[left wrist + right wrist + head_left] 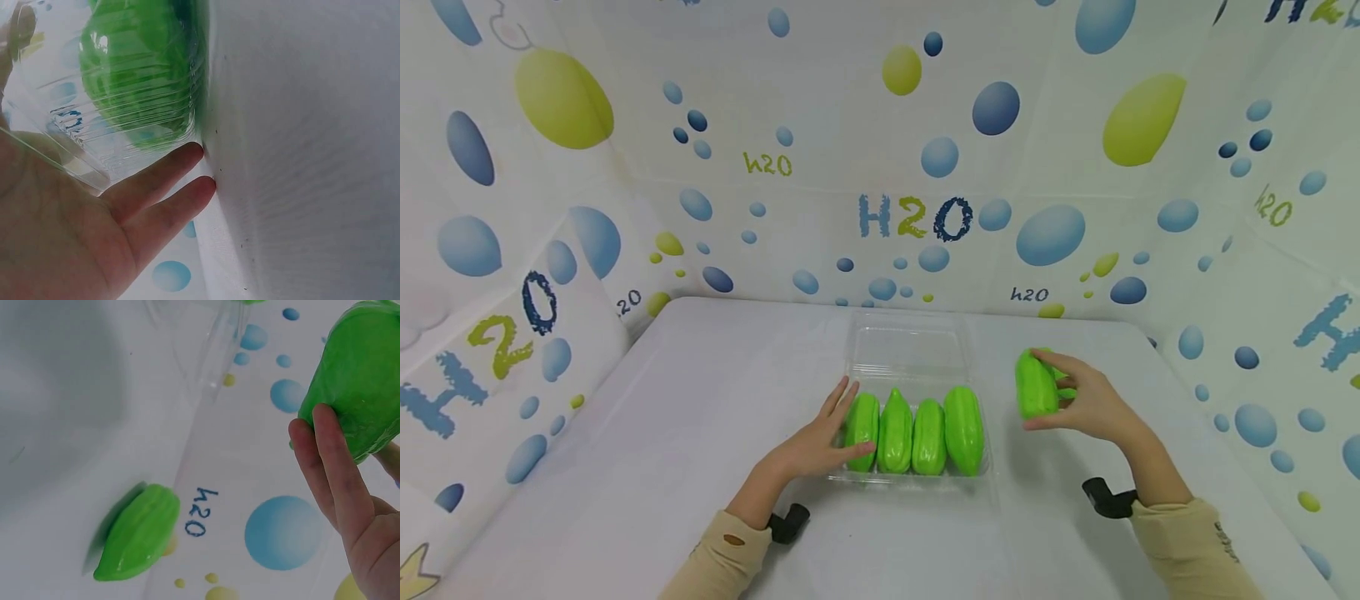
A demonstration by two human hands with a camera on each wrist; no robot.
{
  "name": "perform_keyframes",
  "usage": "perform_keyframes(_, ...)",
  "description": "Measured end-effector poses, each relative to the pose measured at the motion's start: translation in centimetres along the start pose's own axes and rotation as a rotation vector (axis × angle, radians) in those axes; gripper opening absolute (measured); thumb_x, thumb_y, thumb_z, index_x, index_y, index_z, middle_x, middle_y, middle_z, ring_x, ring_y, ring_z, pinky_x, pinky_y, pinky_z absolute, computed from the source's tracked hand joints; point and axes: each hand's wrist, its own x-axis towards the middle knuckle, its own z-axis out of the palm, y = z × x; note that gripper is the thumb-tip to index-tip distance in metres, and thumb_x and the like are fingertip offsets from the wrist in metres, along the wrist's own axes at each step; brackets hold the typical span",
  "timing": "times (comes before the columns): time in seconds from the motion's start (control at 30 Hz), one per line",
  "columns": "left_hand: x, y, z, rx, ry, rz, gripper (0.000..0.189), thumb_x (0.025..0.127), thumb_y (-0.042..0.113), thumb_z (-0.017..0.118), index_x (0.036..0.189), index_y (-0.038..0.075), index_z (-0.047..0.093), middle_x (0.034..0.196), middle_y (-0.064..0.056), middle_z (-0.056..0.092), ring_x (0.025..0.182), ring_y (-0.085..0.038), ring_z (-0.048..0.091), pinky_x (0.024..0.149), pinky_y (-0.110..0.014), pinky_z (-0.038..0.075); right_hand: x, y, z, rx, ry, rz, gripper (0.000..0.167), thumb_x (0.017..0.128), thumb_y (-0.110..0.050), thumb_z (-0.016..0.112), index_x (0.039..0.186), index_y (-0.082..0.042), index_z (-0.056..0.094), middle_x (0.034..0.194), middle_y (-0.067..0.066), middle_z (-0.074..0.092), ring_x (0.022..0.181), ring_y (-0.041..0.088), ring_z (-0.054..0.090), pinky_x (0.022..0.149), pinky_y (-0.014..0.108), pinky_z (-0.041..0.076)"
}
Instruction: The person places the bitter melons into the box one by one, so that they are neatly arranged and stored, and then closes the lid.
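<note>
A clear plastic clamshell box lies with its lid back on the table. Several glossy green ridged fruit-shaped pieces stand side by side in its base. My left hand rests at the box's left side, fingers spread and fairly straight, the thumb over the leftmost piece. In the left wrist view, two fingers reach along the outside of the clear wall. To the right of the box, my right hand grips another green ridged fruit-shaped piece above the table. One more green piece lies on the table beyond it, partly hidden in the head view.
The open transparent lid lies flat behind the box base. A white-covered table extends around it. Patterned white cloth with blue and yellow dots encloses the back and sides. Black wrist cameras sit under both sleeves' ends.
</note>
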Motion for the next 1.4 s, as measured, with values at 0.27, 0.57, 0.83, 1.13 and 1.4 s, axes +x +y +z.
perform_keyframes(0.27, 0.1, 0.0, -0.1, 0.009, -0.002, 0.008, 0.094, 0.085, 0.050, 0.058, 0.148, 0.016, -0.003, 0.152, -0.010, -0.009, 0.133, -0.041, 0.017, 0.096, -0.058, 0.031, 0.9, -1.2, 1.6, 0.068, -0.008, -0.041, 0.098, 0.057, -0.029, 0.088, 0.139, -0.008, 0.038, 0.132, 0.018, 0.038, 0.101, 0.040, 0.054, 0.071, 0.034, 0.053)
perform_keyframes(0.57, 0.1, 0.1, -0.1, 0.002, -0.005, 0.007, 0.094, 0.085, 0.050, 0.059, 0.148, 0.017, -0.003, 0.152, -0.010, -0.010, 0.134, -0.041, 0.015, 0.096, -0.059, 0.030, 1.7, -2.9, 3.6, 0.087, -0.022, -0.081, 0.101, 0.054, -0.035, 0.088, 0.139, -0.011, 0.039, 0.139, 0.013, 0.038, 0.102, 0.035, 0.053, 0.072, 0.032, 0.053)
perform_keyframes(0.83, 0.1, 0.1, -0.2, 0.001, -0.004, 0.011, 0.094, 0.085, 0.050, 0.058, 0.148, 0.017, -0.004, 0.152, -0.009, -0.011, 0.134, -0.040, 0.014, 0.097, -0.059, 0.029, 2.4, -4.0, 5.4, 0.144, -0.051, -0.097, 0.098, 0.057, -0.033, 0.087, 0.140, -0.013, 0.039, 0.140, 0.013, 0.036, 0.103, 0.035, 0.053, 0.073, 0.031, 0.052)
perform_keyframes(1.13, 0.1, -0.1, 0.0, 0.004, -0.006, 0.015, 0.091, 0.087, 0.049, 0.056, 0.148, 0.015, -0.002, 0.152, -0.011, -0.012, 0.135, -0.040, 0.013, 0.097, -0.059, 0.029, 3.0, -5.2, 7.5, 0.202, -0.091, -0.103, 0.098, 0.057, -0.030, 0.088, 0.140, -0.012, 0.038, 0.140, 0.010, 0.037, 0.100, 0.031, 0.054, 0.071, 0.027, 0.052)
perform_keyframes(1.4, 0.0, -0.1, -0.1, 0.001, -0.008, 0.012, 0.089, 0.088, 0.049, 0.054, 0.148, 0.015, -0.002, 0.152, -0.010, -0.012, 0.135, -0.039, 0.012, 0.098, -0.058, 0.028, 3.4, -6.3, 9.3, 0.200, -0.088, -0.108, 0.096, 0.057, -0.028, 0.088, 0.139, -0.013, 0.040, 0.140, 0.010, 0.038, 0.099, 0.033, 0.054, 0.071, 0.028, 0.052)
